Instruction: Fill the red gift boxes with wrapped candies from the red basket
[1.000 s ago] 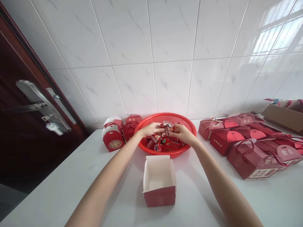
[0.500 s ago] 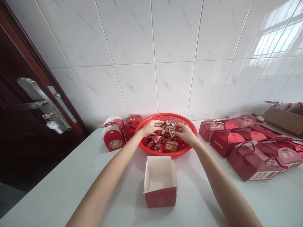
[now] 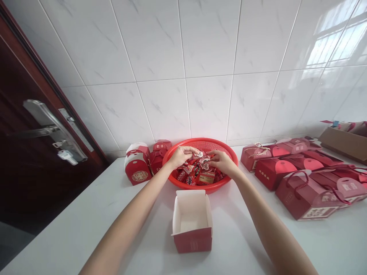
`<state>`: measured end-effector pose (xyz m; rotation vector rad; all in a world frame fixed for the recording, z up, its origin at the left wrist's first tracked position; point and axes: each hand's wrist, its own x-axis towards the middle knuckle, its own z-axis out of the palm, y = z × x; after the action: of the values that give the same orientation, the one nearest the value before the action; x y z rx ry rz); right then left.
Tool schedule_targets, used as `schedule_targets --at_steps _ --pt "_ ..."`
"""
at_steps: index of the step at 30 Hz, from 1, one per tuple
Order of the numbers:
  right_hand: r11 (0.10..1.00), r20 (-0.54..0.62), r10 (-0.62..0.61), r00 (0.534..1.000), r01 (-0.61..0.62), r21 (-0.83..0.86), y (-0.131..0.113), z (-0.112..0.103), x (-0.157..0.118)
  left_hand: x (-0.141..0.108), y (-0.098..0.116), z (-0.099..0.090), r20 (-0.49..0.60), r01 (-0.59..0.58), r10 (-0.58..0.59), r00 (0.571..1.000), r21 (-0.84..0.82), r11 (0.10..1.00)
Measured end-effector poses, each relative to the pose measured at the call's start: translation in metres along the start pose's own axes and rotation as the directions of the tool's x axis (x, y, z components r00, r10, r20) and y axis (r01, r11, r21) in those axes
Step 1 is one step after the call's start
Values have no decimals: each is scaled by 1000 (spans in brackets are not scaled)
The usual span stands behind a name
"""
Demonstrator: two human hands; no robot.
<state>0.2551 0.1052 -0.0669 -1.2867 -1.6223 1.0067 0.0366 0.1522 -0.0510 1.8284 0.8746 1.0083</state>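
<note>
White marble-effect countertop [image 3: 86, 225]: left hand [image 3: 182, 156] and right hand [image 3: 222, 162] pinch a small red wrapped packet [image 3: 201, 159] over a round red plastic basket [image 3: 200, 140], near an open red paperboard box [image 3: 192, 229].

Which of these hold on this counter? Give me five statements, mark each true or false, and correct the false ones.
The left hand and right hand are both over the red plastic basket. True.
The open red box stands inside the basket. False: it stands on the white counter, in front of the basket and apart from it.
The left hand lies flat on the counter. False: it is above the red wrapped packets in the basket.
Red gift boxes with cord handles lie to the right of the basket. True.
A metal lever handle is on the door at left. True.
</note>
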Motion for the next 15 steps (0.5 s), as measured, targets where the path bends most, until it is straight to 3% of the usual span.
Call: schedule_targets --at_steps 15 --pt "977 117 -105 988 80 195 -7 -3 -5 -4 5 14 117 -11 3 993 70 998"
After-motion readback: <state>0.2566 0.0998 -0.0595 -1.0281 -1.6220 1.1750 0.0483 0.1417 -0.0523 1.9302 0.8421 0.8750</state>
